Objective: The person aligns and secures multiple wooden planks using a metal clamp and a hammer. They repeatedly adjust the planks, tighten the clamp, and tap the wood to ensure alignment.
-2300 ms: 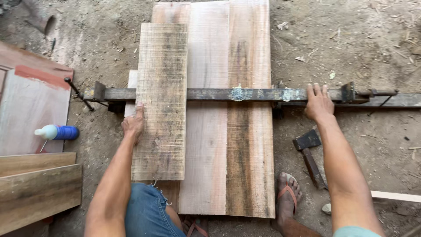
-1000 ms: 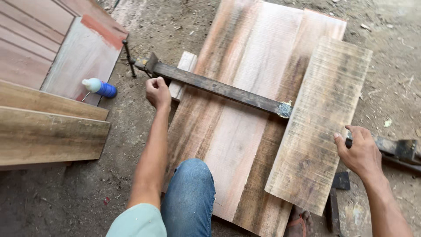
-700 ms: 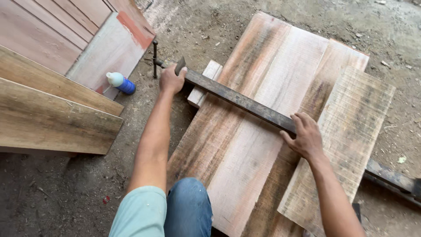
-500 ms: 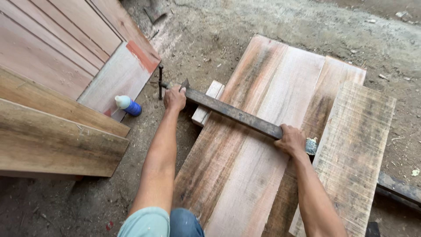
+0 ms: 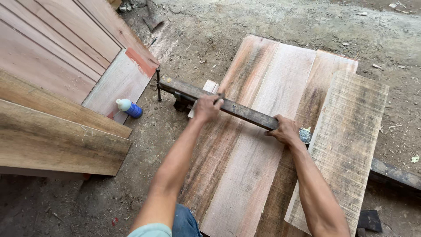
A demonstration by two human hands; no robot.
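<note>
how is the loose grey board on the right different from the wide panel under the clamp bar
The grey board is narrower, weathered and pale grey; the wide panel is several reddish-brown planks side by side. The grey board lies on top, overlapping the panel's right edge; the panel lies on the ground under the bar. Both are rough-sawn wood, lying flat.

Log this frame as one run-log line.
left hand: gripping bar clamp | right hand: gripping same | clamp across boards | glue bottle on ground

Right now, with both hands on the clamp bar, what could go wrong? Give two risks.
The left hand and right hand grip the long metal bar clamp over the glued-up boards; fingers might get pinched beneath it. The loose grey plank rests only partly on the boards and could slide off.
</note>
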